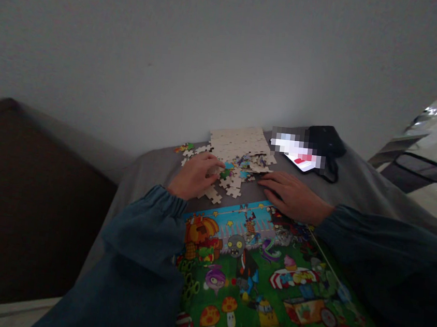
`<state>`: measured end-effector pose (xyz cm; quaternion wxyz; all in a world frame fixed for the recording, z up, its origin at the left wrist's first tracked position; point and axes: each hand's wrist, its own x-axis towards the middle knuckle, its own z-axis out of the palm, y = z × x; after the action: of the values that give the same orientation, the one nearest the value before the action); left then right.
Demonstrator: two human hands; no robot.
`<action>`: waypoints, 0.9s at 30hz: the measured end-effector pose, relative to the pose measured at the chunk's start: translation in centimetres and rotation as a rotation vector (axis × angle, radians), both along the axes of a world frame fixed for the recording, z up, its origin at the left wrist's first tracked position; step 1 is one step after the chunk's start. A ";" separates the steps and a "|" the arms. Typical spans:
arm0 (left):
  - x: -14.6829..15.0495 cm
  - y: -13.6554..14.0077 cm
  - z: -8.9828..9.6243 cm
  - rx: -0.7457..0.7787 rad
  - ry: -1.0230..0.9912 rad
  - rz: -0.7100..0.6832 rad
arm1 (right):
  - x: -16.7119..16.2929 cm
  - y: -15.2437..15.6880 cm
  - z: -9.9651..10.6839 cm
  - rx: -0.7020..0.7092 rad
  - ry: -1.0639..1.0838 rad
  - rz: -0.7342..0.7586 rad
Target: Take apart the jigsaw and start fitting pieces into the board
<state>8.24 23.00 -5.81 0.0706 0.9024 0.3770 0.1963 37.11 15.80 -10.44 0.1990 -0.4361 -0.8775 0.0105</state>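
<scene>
My left hand (pixel 197 175) is over a spread of loose jigsaw puzzle pieces (pixel 232 182), most of them pale backside up. Its fingers are curved and apart, with the fingertips next to a few coloured pieces. To the right, my right hand (pixel 293 196) has its fingers stretched out. Their tips are at the near edge of a joined puzzle section (pixel 255 162), part of which shows its printed side. Whether they touch it I cannot tell. Behind lies a larger joined section (pixel 236 138), blank side up. A colourful cartoon picture sheet (pixel 237 285) lies below my hands.
A lit phone (pixel 305 161) lies right of the puzzle, beside a black case (pixel 327 138) with a strap. The grey cloth surface (pixel 139 176) meets a wall (pixel 174 65) at the back. A dark brown panel (pixel 34 206) stands at the left.
</scene>
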 end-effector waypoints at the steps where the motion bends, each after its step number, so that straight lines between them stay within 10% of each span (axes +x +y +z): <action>1: 0.1 0.0 0.3 0.033 -0.043 0.015 | 0.0 0.0 0.0 0.000 0.000 0.000; 27: -2.4 0.3 0.7 -0.310 0.303 -0.111 | 0.0 0.0 0.0 0.001 -0.016 -0.003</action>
<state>5.86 23.29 -5.15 0.1617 0.9194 0.3586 -0.0058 37.12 15.76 -10.45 0.1922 -0.4372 -0.8786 0.0062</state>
